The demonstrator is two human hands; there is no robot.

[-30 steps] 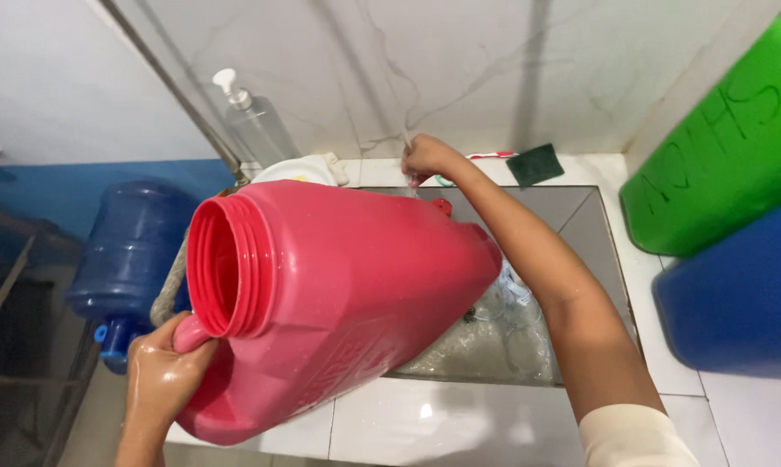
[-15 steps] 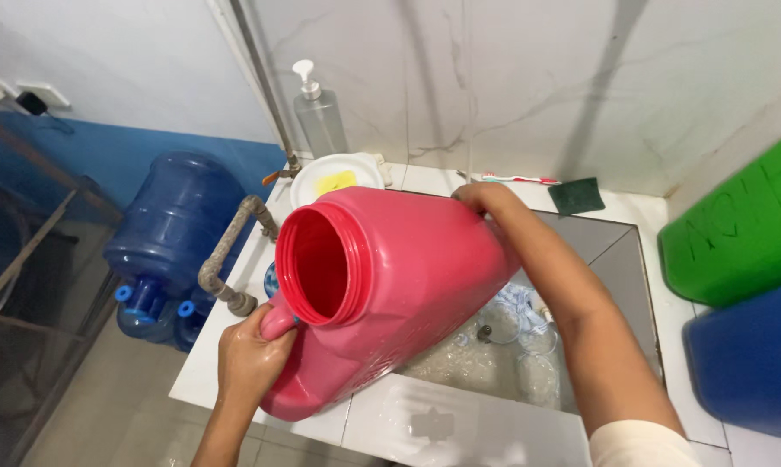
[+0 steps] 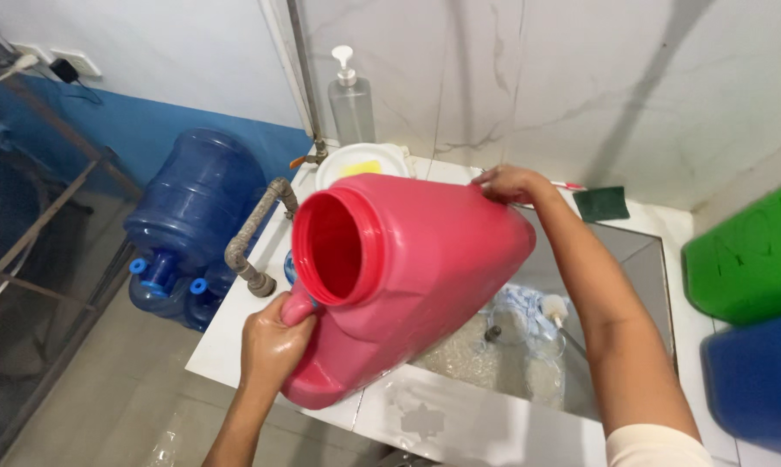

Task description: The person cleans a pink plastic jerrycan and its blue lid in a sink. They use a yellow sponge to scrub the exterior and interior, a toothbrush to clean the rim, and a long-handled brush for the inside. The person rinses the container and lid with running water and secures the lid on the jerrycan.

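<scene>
Left hand: my left hand [image 3: 274, 342] is wrapped tight around the handle of the pink jug [image 3: 408, 281], low at its near end, wet and shiny.
Right hand: my right hand [image 3: 511, 183] lies flat on the jug's far upper edge, fingers together and pressing, not curled round anything.
Jug: it is tipped on its side over the front edge of the sink [image 3: 641, 259], open mouth facing up and toward me, lower corner over the white worktop [image 3: 459, 424].
Hidden: the jug covers most of the sink's left half; its inside is only red shadow, so I cannot tell whether it holds anything. My left fingers are behind the handle.
Hard to make out: soapy water and a clear plastic bag [image 3: 520, 311] lie in the sink, with something small and pale on top.
Cut off: the green container [image 3: 749, 259] and blue container [image 3: 758, 380] run off the right edge.
Around: a soap dispenser [image 3: 350, 99], a white bowl [image 3: 364, 164], a green sponge [image 3: 601, 202], blue water bottles [image 3: 196, 199] on the floor.
Change: half a second ago my hands held the jug the same way; the view has swung slightly.
</scene>
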